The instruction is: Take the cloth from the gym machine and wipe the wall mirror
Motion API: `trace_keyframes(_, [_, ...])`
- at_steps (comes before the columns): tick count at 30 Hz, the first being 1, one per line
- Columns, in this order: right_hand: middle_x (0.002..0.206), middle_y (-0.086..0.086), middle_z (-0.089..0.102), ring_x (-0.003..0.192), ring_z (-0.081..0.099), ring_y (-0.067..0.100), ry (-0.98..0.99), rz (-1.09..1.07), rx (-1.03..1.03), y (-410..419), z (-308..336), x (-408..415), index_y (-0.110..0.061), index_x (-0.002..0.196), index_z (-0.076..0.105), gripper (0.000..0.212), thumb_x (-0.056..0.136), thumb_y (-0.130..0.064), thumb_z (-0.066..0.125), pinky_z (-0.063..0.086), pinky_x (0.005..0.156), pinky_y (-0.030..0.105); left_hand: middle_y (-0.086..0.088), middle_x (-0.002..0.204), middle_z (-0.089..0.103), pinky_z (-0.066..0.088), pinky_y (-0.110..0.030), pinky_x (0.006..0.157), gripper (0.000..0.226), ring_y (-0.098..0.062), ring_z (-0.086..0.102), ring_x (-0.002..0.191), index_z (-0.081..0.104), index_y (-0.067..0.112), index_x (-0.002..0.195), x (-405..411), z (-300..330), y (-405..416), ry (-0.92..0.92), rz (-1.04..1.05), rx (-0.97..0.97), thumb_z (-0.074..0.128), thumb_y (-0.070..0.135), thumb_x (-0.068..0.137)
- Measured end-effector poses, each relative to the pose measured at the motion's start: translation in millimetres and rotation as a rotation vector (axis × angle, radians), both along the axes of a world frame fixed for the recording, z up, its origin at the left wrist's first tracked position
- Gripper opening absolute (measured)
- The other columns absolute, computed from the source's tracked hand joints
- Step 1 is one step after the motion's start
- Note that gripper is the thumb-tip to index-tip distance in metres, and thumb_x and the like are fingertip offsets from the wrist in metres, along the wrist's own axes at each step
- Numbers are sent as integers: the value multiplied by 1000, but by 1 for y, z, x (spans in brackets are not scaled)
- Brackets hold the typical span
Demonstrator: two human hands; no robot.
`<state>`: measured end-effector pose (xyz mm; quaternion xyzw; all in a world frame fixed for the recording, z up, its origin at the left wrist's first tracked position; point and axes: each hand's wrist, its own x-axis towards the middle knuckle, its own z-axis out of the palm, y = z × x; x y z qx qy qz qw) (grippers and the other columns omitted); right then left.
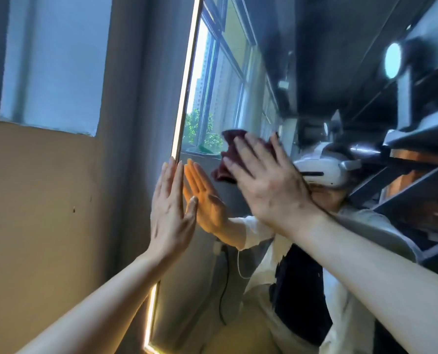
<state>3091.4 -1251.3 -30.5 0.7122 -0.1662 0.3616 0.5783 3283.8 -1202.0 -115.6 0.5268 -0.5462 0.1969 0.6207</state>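
Note:
The wall mirror (302, 72) fills the right half of the view, its lit edge running down the middle. A dark red cloth (228, 149) lies flat against the glass under my right hand (266, 182), whose straight fingers press it to the mirror. My left hand (170, 210) is flat with straight fingers, resting against the mirror's left edge, thumb on the glass. Both hands and a person in a pale shirt with a white headset show as reflections.
A tan and grey wall (47, 200) stands left of the mirror. The mirror's glowing edge strip (187, 72) runs from top to bottom. Reflected in the glass are windows, ceiling beams, a lamp and gym machine frames at the right.

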Motion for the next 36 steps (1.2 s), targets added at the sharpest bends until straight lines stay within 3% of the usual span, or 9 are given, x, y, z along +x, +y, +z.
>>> trace_keyframes(4, [156,17,42,147,34,36,562,-123,86,5,-48,2,-17,141,58,50,97,-19,34,11,124,55,8,165,7,18,-45,120,70,-10,6,152,17,23,158,20,-12,-6,-32,-37,-9,44,36,95])
trace_keyframes(7, [150,19,50,140,45,38,182,-58,0,-3,20,1,-14,139,60,48,94,-15,45,23,119,58,8,163,9,20,-51,121,69,-11,7,151,18,26,157,24,-12,-8,-34,-55,-20,48,34,96])
trace_keyframes(11, [150,22,47,141,41,41,-360,-16,22,3,63,12,-9,142,56,50,92,-7,49,14,120,59,9,161,11,18,-44,118,82,-7,8,148,19,26,156,27,-17,-16,-15,-48,-65,22,77,92])
trace_keyframes(15, [151,21,47,141,41,41,336,-77,58,1,-17,33,-12,139,59,49,98,-20,34,22,121,57,-1,164,20,27,-55,118,83,-20,18,151,23,17,157,38,-28,-26,-53,-37,-89,21,73,96])
trace_keyframes(17, [151,20,48,141,43,39,492,-111,30,-2,3,32,-13,139,59,50,103,-22,25,28,120,56,-6,164,23,25,-53,120,81,-24,17,152,23,13,157,45,-30,-31,-120,15,-107,21,68,99])
trace_keyframes(22, [146,24,51,137,46,42,-227,-36,-55,-7,113,62,-8,139,58,44,95,-10,51,23,118,59,-19,159,31,5,-45,122,72,-32,9,151,36,5,151,61,-31,-38,-355,305,-83,17,56,104])
trace_keyframes(24, [147,25,50,139,43,42,-253,1,-37,-7,94,79,-6,139,57,45,95,-9,47,20,119,59,-18,159,31,3,-46,123,71,-32,7,152,43,6,149,61,-29,-35,-383,378,-60,13,53,105])
trace_keyframes(29, [147,23,52,138,46,40,323,-45,10,-11,37,78,-10,135,62,48,92,-13,41,31,117,58,-15,163,20,2,-50,123,62,-33,3,153,36,10,153,60,-27,-29,-433,482,-63,40,36,96])
trace_keyframes(36, [145,23,53,138,46,40,-316,-4,-59,-9,115,100,-9,138,58,46,93,-9,51,23,118,58,-16,159,31,9,-53,119,76,-36,12,151,45,11,148,64,-23,-28,-411,469,-1,-1,52,105])
